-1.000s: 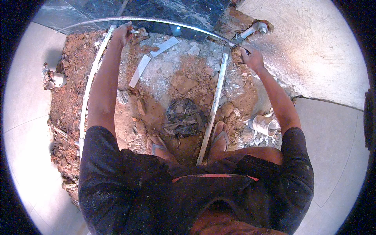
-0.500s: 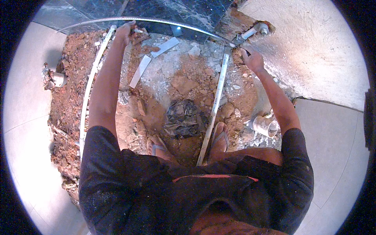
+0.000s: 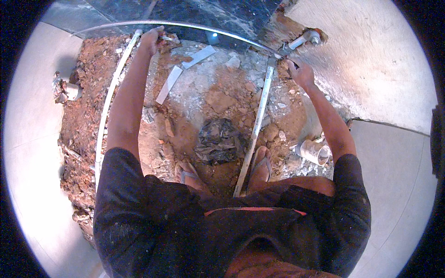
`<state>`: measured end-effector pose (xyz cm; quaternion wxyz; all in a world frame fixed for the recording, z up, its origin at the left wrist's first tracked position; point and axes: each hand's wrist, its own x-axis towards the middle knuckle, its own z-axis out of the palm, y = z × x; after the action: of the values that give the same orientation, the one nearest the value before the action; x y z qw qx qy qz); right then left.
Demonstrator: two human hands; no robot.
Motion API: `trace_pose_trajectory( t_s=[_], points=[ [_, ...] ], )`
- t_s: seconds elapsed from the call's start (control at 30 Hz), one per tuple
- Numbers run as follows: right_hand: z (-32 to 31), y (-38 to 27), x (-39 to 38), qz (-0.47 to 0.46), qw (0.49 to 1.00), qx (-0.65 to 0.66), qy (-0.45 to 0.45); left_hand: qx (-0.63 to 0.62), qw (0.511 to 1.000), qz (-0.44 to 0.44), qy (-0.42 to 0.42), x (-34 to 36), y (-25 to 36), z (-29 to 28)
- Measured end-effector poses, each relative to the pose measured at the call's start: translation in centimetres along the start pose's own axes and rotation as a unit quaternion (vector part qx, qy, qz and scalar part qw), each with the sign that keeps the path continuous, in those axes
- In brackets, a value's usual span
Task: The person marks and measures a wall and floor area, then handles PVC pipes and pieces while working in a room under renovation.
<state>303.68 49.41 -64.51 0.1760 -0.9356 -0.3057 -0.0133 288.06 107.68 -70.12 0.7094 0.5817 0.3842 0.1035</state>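
A long thin silvery strip [image 3: 199, 26] runs crosswise along the dark marbled panel [image 3: 194, 10] at the far side; it looks bowed in this wide view. My right hand [image 3: 301, 74] has its thumb and fingers pinched at the strip's right end, close to the pale rough wall. Over at the left, my left hand [image 3: 149, 41] is raised just below the strip with its fingers curled inward. Its fingertips reach close to the strip's lower edge, and whether they grip it is hard to tell. A long white pipe [image 3: 107, 102] passes beside my left wrist.
Broken earth and rubble [image 3: 218, 99] surround my sandalled feet. A second white pipe [image 3: 259, 111] slants between them, beside a crumpled black plastic bag [image 3: 218, 141]. Two pale flat strips [image 3: 199, 56] lie farther off. Pipe stubs [image 3: 315, 152] stick out right and left; pale floor tiles [image 3: 389, 180] border the dug area.
The whole view has shifted slightly. The silvery strip's right end sits a little lower and farther right, by my right fingers. Both hands stay in nearly the same places.
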Motion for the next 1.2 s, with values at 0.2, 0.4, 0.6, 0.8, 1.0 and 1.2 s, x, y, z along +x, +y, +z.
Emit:
trace_pose_trajectory(
  t_s=[0.2, 0.4, 0.6, 0.8, 1.0, 1.2],
  points=[
    [-2.5, -1.0, -0.5, -0.028, 0.997, -0.009, -0.077, 0.133, 0.989, 0.069, -0.008, -4.7, 1.9, -0.9],
    [-13.7, -8.3, -4.6, -0.031, 0.972, 0.166, -0.161, 0.158, 0.983, 0.039, 0.087, -16.6, 3.5, -6.1],
    [-28.7, -17.0, -9.1, 0.234, 0.836, 0.342, -0.36, 0.247, 0.963, 0.033, 0.101, -36.7, 5.7, -8.4],
    [-47.7, -30.2, -15.2, 0.458, 0.497, 0.438, -0.593, 0.342, 0.924, 0.084, 0.147, -62.1, 10.8, -0.7],
    [-54.4, -39.7, -20.7, 0.381, 0.493, 0.471, -0.625, 0.191, 0.97, 0.011, 0.148, -79.8, 18.1, 11.1],
    [-57.7, -42.6, -25.1, -0.243, 0.676, 0.232, -0.656, 0.121, 0.983, 0.064, 0.125, -89.8, 25.7, 15.9]
  ],
)
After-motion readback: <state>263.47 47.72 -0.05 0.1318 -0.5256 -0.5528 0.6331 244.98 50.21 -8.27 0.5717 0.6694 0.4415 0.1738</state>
